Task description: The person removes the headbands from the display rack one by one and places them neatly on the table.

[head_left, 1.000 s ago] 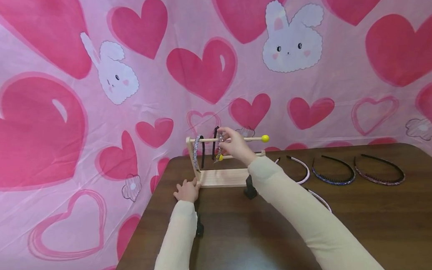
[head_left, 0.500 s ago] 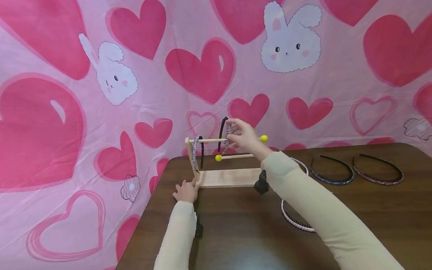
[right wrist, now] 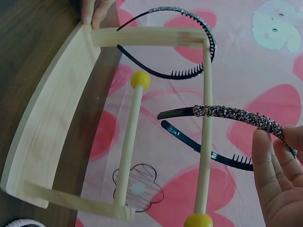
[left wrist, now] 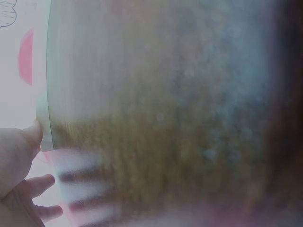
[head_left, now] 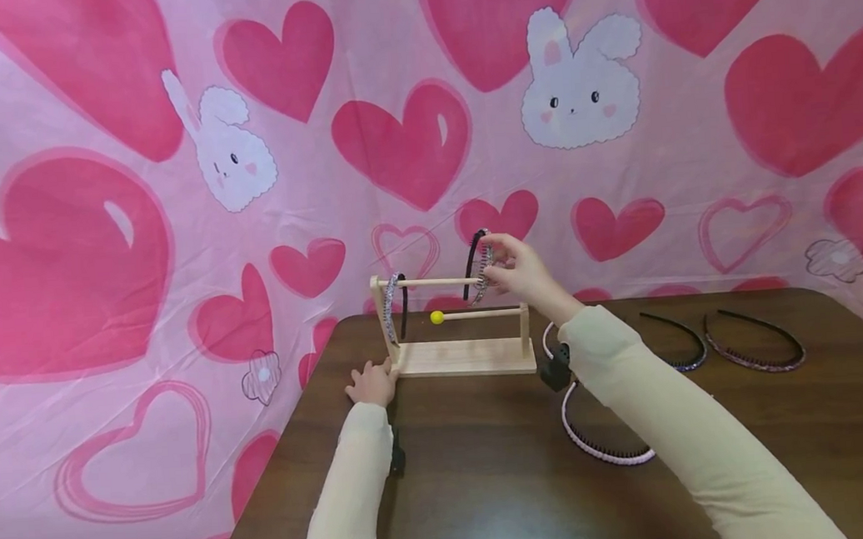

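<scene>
A two-armed wooden headband stand (head_left: 468, 357) is on the table. My right hand (head_left: 521, 267) pinches a glittery black headband (right wrist: 236, 113) by its curved top, thumb on one side and fingers on the other. The band's two ends straddle the upper rod (right wrist: 207, 85), near the yellow ball (right wrist: 198, 221) at its tip; in the head view the hand hides that ball. Another glittery headband (head_left: 391, 306) hangs at the rod's inner end, by the upright. My left hand (head_left: 372, 384) rests on the table with fingers spread, its fingertips touching the left end of the stand's base.
Right of the stand lie a pink headband (head_left: 613, 457), a blue one (head_left: 697, 361) partly covered by my sleeve, and a reddish one (head_left: 754, 361). Part of another pale band (head_left: 545, 341) shows behind my right wrist. The stand's lower rod (head_left: 480, 314) carries nothing.
My right hand has moved right along the upper rod with the glittery headband, from mid-rod to near the yellow ball, rising a little. The left hand has stayed in place.
</scene>
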A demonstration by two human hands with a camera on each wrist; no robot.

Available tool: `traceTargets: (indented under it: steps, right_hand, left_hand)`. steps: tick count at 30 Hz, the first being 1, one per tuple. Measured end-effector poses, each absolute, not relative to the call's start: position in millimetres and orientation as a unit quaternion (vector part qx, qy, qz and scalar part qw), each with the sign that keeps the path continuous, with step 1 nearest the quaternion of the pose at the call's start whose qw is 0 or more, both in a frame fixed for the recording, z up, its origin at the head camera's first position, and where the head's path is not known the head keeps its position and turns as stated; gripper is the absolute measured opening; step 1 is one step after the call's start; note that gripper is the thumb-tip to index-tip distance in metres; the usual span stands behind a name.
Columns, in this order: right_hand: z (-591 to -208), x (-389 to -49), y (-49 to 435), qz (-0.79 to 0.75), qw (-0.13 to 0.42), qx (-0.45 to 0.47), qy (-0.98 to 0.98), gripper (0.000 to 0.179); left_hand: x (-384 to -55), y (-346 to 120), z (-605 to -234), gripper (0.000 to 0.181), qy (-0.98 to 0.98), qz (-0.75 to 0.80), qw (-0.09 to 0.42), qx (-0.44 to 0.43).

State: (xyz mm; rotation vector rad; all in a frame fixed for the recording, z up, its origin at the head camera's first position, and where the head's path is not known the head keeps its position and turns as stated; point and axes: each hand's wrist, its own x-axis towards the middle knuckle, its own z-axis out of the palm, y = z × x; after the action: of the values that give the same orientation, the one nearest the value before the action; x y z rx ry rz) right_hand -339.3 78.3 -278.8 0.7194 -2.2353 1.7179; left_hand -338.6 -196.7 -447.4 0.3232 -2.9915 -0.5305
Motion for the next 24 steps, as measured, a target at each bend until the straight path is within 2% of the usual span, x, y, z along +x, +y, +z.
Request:
traceTargets:
  steps: [15,24]
  right_hand:
    - [-287,-330,124,0.593,0.117,0.221,-0.765,0.048]
    - [-285,-322,147,0.597,0.146,0.213,-0.76,0.048]
  left_hand:
    - [-335,-196,-448,0.045,-0.979,-0.168,0.045,0.103]
    - [-334,-195,-446,0.045,-0.979,-0.168,0.045,0.103]
